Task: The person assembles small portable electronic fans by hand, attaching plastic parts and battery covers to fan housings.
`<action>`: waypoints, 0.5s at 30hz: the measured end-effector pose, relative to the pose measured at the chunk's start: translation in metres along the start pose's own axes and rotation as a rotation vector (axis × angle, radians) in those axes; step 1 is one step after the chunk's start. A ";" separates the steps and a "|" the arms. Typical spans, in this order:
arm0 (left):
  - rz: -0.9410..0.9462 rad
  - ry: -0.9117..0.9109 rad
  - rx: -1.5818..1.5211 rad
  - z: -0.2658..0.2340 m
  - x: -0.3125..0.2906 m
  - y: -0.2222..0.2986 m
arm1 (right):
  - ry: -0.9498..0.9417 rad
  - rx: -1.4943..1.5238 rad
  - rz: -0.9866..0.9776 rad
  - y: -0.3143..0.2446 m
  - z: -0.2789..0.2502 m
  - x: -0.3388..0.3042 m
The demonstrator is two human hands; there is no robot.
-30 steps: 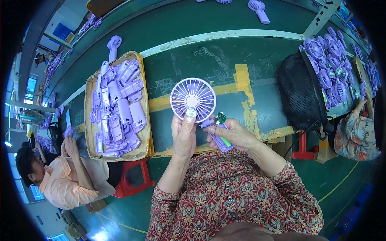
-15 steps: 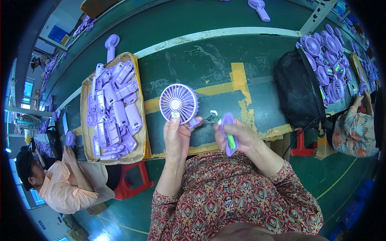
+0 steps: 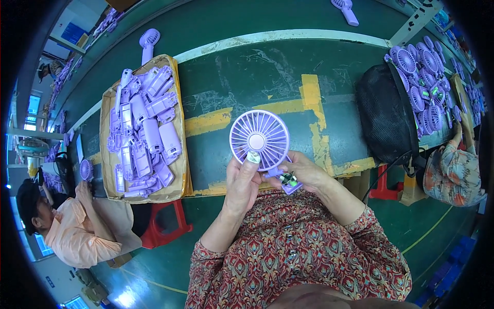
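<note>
A purple handheld fan's round grille head (image 3: pixel 267 129) faces up in front of me over the bench edge. My left hand (image 3: pixel 240 188) is closed on its lower rim, the thumb, with a white wrap at its tip, pressed near the hub. My right hand (image 3: pixel 309 174) grips a purple handle shell (image 3: pixel 292 189) just right of the fan's short neck. Inside that shell show a bright green part and a small circuit board with wires. The shell lies close to the neck; my fingers hide whether they are joined.
On the left stands a cardboard tray (image 3: pixel 184 175) heaped with purple handle shells. A black mesh bag (image 3: pixel 383 113) sits at right, before a pile of purple fans (image 3: pixel 429 77). Whole fans lie beyond the white rail (image 3: pixel 278 36). Co-workers sit at left (image 3: pixel 85 232) and right (image 3: pixel 453 167).
The fan head has moved right and closer to the handle shell. My right hand has turned the shell and brought it up against the fan's neck, so its open inside shows.
</note>
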State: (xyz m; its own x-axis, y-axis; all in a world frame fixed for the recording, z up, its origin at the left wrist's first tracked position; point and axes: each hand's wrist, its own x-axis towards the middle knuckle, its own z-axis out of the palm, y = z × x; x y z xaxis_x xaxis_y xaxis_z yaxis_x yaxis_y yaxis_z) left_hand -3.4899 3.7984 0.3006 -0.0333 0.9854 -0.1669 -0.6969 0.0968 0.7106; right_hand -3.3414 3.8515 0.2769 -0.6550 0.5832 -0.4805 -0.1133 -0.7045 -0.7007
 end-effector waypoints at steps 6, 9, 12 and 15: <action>0.156 0.134 0.262 -0.011 0.003 -0.004 | -0.061 -0.127 -0.018 -0.005 0.005 -0.003; 0.222 0.188 0.327 -0.011 0.005 -0.008 | -0.038 -0.194 -0.029 -0.010 0.012 -0.008; 0.164 0.216 0.256 -0.013 0.006 -0.014 | -0.039 -0.194 -0.038 -0.007 0.015 -0.007; 0.131 0.253 0.166 -0.012 0.007 -0.018 | -0.038 -0.177 -0.083 -0.004 0.017 -0.007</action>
State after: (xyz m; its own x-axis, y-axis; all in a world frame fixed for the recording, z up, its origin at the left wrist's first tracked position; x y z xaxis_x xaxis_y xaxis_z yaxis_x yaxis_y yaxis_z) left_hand -3.4867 3.8023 0.2781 -0.3066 0.9268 -0.2170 -0.5496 0.0138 0.8353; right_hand -3.3492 3.8430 0.2921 -0.6768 0.6183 -0.3997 -0.0372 -0.5709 -0.8201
